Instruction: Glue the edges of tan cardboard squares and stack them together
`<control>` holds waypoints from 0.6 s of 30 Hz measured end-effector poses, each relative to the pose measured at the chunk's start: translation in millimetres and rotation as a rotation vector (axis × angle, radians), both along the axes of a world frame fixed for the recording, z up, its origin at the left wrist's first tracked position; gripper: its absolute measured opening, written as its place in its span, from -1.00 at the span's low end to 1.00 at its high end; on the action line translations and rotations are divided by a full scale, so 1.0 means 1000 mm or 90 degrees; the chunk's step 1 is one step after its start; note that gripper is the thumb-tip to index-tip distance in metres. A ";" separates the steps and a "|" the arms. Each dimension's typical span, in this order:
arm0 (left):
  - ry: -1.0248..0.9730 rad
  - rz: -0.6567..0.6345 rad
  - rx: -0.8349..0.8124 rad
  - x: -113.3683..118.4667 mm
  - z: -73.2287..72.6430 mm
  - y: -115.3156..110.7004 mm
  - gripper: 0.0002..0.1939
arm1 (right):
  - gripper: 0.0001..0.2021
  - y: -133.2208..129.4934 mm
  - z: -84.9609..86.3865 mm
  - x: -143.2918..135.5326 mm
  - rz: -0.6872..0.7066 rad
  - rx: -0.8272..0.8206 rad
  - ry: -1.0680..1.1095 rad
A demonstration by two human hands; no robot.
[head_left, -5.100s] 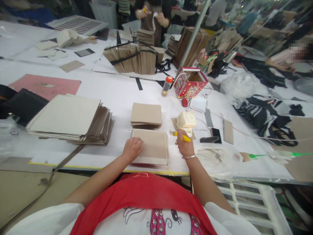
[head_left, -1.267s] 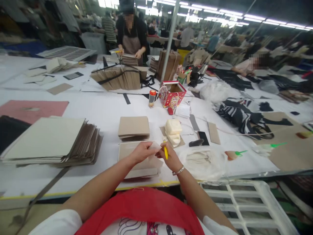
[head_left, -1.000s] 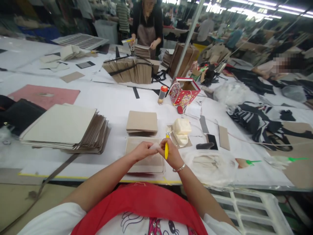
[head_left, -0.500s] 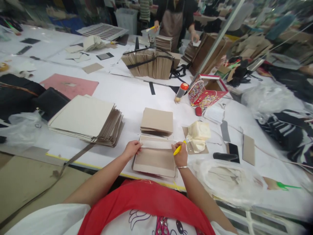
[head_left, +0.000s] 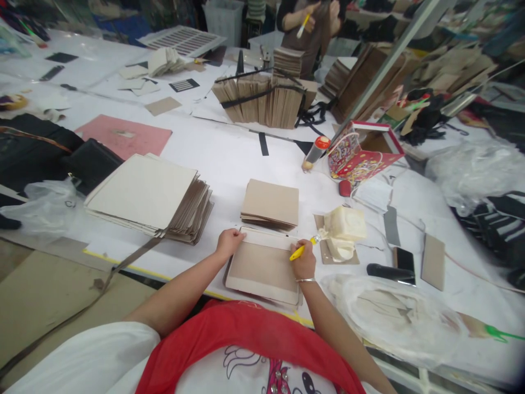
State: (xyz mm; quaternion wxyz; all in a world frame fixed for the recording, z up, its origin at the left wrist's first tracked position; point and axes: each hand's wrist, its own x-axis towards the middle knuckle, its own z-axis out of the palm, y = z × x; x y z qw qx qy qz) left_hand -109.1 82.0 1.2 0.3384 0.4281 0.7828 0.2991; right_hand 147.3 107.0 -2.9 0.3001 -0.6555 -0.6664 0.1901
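In front of me lies a small stack of boards; its top cardboard sheet (head_left: 262, 266) is brown with pale bands along the far and near edges. My left hand (head_left: 229, 243) pinches the sheet's far left corner, thumb and fingers together. At the far right corner, my right hand (head_left: 304, 262) is closed around a yellow-handled brush (head_left: 298, 253), its bristles pointing away to the right. The fingertips of that hand are partly hidden by the handle. Just beyond sits a stack of plain brown boards (head_left: 270, 201). Right of the brush, a cream-coloured glue tub (head_left: 344, 225) rests on a cardboard piece.
A tall stack of large pale boards (head_left: 141, 191) stands to the left. On the right are a phone (head_left: 404, 259), a black tool-like object (head_left: 389, 272) and a plastic bag (head_left: 394, 312). A red patterned paper bag (head_left: 365, 153) stands farther back. Across the table, another person holds a brush.
My left hand has moved slightly outward and away from me to the sheet's far corner. The sheet's far band now lies flatter. The person opposite has raised both hands.
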 end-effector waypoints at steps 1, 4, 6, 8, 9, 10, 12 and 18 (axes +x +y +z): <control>0.000 -0.004 0.004 0.000 0.001 0.000 -0.71 | -0.71 0.000 0.000 0.000 -0.002 0.000 0.004; 0.016 -0.015 0.016 0.002 0.002 0.000 -0.72 | -0.71 0.001 -0.003 0.002 -0.014 0.001 0.014; 0.036 -0.015 0.019 0.003 0.002 0.000 -0.73 | -0.71 0.001 -0.004 0.003 -0.023 0.003 0.012; 0.050 -0.010 0.017 0.005 0.001 0.001 -0.73 | -0.71 0.000 -0.006 0.004 -0.028 0.005 0.009; 0.053 -0.005 0.013 0.005 0.001 0.002 -0.73 | -0.71 0.000 -0.006 0.004 -0.027 0.005 0.008; 0.054 0.002 0.008 0.006 0.001 0.002 -0.73 | -0.71 0.000 -0.007 0.005 -0.023 0.005 0.008; 0.053 0.013 0.000 0.006 0.000 0.004 -0.73 | -0.71 0.000 -0.007 0.005 -0.013 0.008 0.009; 0.064 0.007 -0.015 0.008 0.001 0.005 -0.72 | -0.76 -0.001 -0.004 0.005 0.018 0.013 -0.030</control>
